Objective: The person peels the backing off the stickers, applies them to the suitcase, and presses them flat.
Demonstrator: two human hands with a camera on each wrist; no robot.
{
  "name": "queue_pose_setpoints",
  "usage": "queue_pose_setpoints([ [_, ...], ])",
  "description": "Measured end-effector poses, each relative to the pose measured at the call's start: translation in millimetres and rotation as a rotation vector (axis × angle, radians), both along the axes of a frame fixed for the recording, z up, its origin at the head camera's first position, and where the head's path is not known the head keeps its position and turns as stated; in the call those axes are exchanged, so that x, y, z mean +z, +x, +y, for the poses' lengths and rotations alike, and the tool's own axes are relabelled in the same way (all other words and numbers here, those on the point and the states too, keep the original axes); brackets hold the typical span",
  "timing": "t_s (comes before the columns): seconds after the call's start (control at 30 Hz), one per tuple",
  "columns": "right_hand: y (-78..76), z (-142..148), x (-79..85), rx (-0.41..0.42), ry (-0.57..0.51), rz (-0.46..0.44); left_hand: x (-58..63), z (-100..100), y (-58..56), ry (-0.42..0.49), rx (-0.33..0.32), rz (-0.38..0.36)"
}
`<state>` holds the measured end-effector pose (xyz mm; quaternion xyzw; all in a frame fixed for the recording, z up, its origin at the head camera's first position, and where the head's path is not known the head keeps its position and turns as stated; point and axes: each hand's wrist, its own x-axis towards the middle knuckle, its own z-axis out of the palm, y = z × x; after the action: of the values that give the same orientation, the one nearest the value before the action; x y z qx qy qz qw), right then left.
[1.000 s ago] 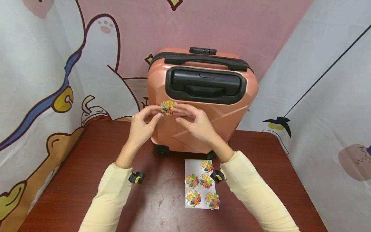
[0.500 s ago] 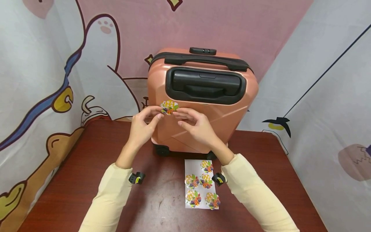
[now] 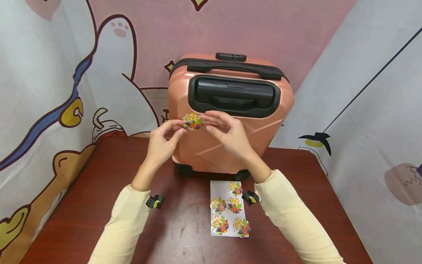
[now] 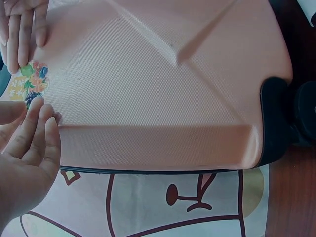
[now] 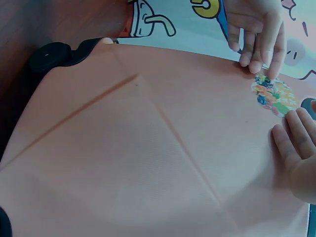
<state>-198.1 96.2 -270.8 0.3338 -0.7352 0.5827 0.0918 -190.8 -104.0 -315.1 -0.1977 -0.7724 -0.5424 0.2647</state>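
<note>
A round sticker printed with colourful fruit and yellow-and-white lettering (image 3: 193, 121) lies flat against the upper left front of a pink hard-shell suitcase (image 3: 211, 154). My left hand (image 3: 162, 141) has its fingertips at the sticker's left edge, thumb apart from the fingers. On the other side, my right hand (image 3: 230, 134) reaches with fairly straight fingers to the sticker's upper right edge. In the left wrist view, the left hand's fingers (image 4: 34, 131) overlap the lettered end of the sticker. The right wrist view has the sticker (image 5: 274, 96) between both hands' fingertips.
The suitcase stands upright on a dark red-brown table (image 3: 184, 227), its black telescopic handle (image 3: 234, 93) sunk in the shell. A white sheet (image 3: 219, 189) with several matching fruit stickers lies before it. Cartoon-printed cloth (image 3: 145, 44) hangs behind and at both sides.
My right hand has shifted slightly up and to the right along the sticker, uncovering more of its right side. The left hand has stayed nearly still.
</note>
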Motion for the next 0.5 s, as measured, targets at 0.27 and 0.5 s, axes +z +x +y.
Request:
queue_pose_setpoints([
  [0.27,0.6,1,-15.3,0.007,0.032,-0.064,24.2,7,21.1,-0.019,0.005,-0.005],
  [0.5,1.3,2,-10.1,-0.014,0.023,-0.006,17.0,4,14.8,-0.010,0.002,-0.006],
])
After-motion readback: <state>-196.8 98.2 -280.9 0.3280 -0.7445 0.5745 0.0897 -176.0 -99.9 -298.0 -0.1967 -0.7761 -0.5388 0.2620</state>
